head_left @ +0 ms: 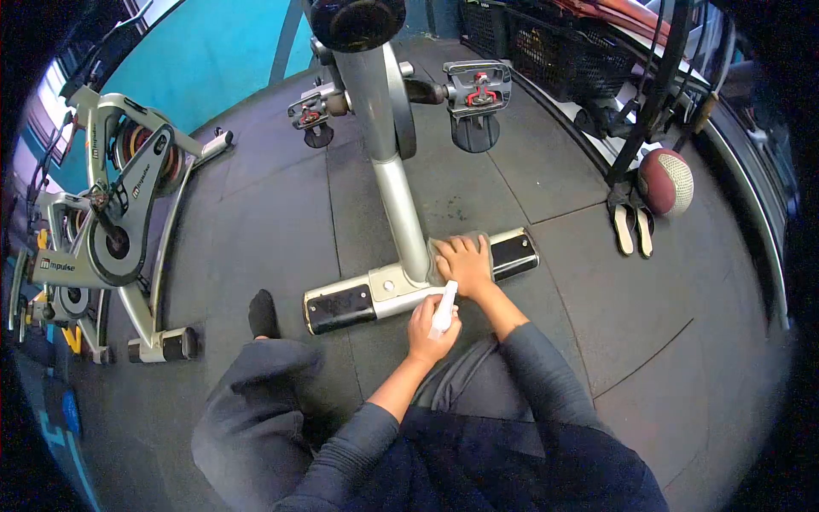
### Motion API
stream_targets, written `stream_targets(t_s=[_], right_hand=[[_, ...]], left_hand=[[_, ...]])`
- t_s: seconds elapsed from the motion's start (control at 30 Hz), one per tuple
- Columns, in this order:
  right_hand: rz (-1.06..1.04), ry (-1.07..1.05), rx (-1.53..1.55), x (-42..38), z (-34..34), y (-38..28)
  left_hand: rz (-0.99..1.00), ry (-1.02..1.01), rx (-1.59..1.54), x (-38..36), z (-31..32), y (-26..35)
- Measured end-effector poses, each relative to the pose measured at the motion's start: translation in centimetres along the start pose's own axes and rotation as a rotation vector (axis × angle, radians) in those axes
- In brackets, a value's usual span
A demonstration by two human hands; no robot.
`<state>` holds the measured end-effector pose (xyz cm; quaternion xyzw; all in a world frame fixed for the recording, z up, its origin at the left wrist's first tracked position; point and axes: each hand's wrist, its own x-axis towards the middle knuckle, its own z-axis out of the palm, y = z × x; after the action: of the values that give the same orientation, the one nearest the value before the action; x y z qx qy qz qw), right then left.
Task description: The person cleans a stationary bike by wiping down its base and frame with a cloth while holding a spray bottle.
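Note:
My left hand [432, 334] is wrapped round a white spray bottle [444, 309], held just in front of the bike's silver base bar [405, 299]. Right of the upright frame tube [399, 209], my right hand [465, 263] presses a greyish cloth [436, 247] on the bar, fingers pointing away from me. Part of the cloth is hidden under the palm. Black end pads, the left one [339, 309] and the right one [514, 255], cover the bar's ends.
Pedals [479, 89] hang above the base bar. Another exercise bike [128, 205] stands at the left. At the right are a maroon ball [666, 183], a pair of shoes [632, 229] and black baskets [559, 60]. My foot [264, 314] rests on the mat floor.

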<state>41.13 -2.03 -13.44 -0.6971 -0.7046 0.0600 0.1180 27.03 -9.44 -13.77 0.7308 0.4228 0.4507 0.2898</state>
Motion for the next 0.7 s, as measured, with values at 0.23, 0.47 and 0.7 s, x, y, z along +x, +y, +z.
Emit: stream_targets(t_s=[0.23,0.47,0.7], right_hand=[[-0.034,0.156,-0.051,-0.6,0.1,-0.4],[0.233,-0.112,0.012,4.7,-1.4,-0.4],[0.269,-0.156,0.038,4.8,-1.3,-0.2]], left_hand=[[0.013,-0.006,0.012,-0.1,-0.1,0.1],[0.054,-0.002,0.030,0.2,-0.3,0.4],[0.018,-0.002,0.010,0.1,0.0,0.1]])
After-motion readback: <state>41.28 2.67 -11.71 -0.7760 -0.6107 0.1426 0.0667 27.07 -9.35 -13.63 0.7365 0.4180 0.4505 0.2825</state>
